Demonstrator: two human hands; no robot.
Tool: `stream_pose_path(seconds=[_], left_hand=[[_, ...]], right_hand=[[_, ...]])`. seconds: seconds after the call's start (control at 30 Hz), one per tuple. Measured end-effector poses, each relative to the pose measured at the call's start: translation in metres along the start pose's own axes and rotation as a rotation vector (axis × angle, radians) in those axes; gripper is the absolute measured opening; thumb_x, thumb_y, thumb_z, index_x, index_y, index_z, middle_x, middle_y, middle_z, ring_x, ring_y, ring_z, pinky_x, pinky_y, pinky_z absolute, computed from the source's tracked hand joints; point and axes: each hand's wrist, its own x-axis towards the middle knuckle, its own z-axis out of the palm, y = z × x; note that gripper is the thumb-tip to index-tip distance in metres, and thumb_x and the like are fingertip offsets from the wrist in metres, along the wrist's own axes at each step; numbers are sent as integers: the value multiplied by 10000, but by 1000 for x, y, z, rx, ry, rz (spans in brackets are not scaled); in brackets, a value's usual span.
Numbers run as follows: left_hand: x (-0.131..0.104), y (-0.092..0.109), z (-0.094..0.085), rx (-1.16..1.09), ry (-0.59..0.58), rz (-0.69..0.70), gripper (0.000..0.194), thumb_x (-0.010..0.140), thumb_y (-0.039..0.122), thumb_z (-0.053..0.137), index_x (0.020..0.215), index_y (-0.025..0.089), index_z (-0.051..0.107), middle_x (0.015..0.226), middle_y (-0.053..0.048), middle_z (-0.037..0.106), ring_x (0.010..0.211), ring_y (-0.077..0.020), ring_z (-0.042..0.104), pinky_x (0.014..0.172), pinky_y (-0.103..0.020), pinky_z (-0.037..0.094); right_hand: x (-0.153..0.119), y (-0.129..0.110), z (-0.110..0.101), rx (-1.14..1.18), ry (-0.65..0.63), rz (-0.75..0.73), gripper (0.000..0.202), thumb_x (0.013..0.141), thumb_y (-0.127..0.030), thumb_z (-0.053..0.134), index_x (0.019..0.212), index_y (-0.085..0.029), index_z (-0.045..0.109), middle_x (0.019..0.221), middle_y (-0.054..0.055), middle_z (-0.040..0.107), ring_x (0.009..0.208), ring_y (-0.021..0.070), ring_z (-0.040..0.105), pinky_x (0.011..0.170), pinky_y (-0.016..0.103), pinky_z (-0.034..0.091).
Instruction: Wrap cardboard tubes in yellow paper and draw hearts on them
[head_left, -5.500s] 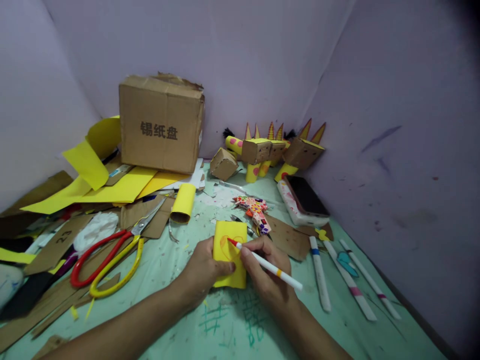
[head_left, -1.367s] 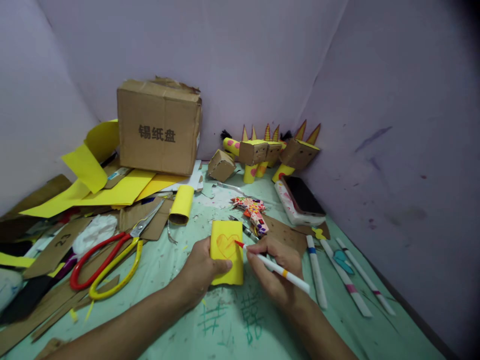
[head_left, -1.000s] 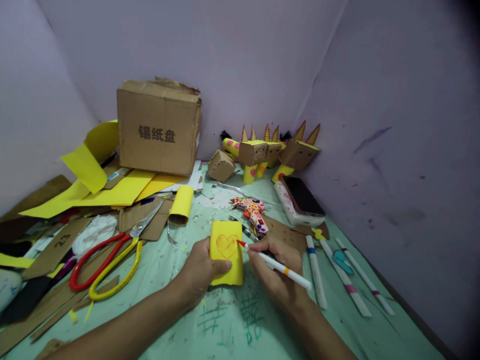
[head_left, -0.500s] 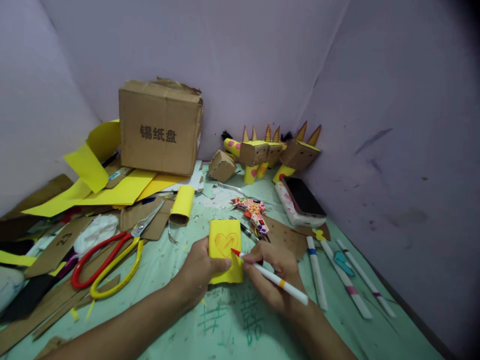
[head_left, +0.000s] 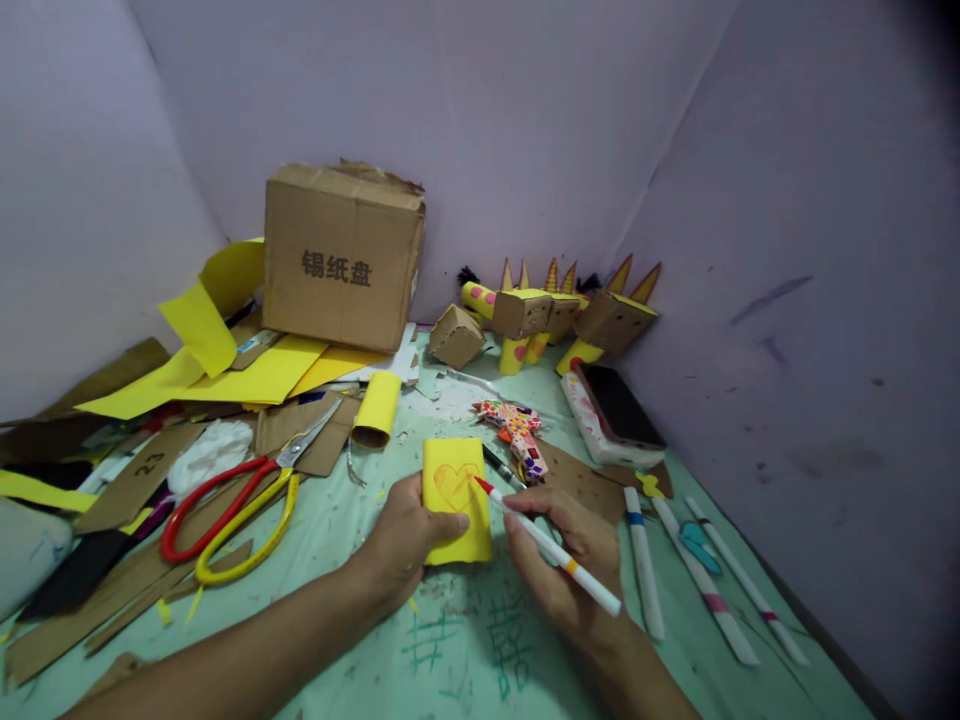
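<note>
A small yellow paper-covered piece with a heart drawn on its face stands upright in my left hand, the thumb lying across its lower front. My right hand pinches a white marker pen with a red tip and an orange band. The pen's tip is at the right edge of the heart; whether it touches the paper I cannot tell. Behind the piece lie a black-and-silver pen and a flower-patterned glue gun. A yellow cardboard tube lies beyond my left hand.
Red-and-yellow scissors rest on cardboard scraps at left. At the back stand a cardboard box and several horned yellow cardboard figures. A phone lies on a white pack at right, near several white markers. Yellow sheets lie at left.
The whole view has shifted, so things appear farther right. The marker's tip has moved slightly up along the heart's right side. Both hands keep their hold.
</note>
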Motion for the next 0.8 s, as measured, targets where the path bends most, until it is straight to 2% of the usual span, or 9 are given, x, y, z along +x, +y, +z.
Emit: stream_pose_path(seconds=[0.23,0.3,0.43,0.57,0.7,0.8], left_hand=[[1,-3,1,16,93,33,324,469,12,603,777,110,602,639,-23,692,554,-160,615,521,-246,485],[0,-4,1,17,89,35,324,469,19,603,780,108,602,646,-29,695,566,-169,622,531,-254,490],[0,-3,1,-2,55,21,373,476,54,635,846,97,610,689,-48,707,624,-199,646,583,-285,508],[-1,-1,1,21,80,22,342,460,46,630,796,107,599,650,-34,695,588,-187,631,552,-272,495],[-1,-1,2,18,70,21,379,454,60,637,829,99,606,677,-49,707,593,-190,632,555,-275,498],[0,-1,2,24,68,31,342,463,57,635,801,103,607,656,-35,699,575,-173,621,547,-262,493]], right_hand=[[-5,-1,4,58,-189,-106,109,775,-92,545,820,-155,622,701,62,648,590,160,616,537,262,460],[-5,-2,2,46,-180,-97,96,780,-101,545,801,-153,623,675,57,644,565,154,610,517,255,450],[-3,0,1,-5,-87,-54,88,780,-113,562,817,-147,635,675,59,649,579,157,623,519,250,453],[-2,1,2,51,-163,-82,102,770,-112,549,803,-146,639,650,54,641,537,153,603,493,254,444],[-3,1,2,14,-89,-29,91,779,-127,556,798,-152,641,656,53,646,559,161,617,497,254,447],[-3,1,3,44,-145,-59,93,767,-123,555,785,-152,642,653,50,647,543,154,608,490,252,441]])
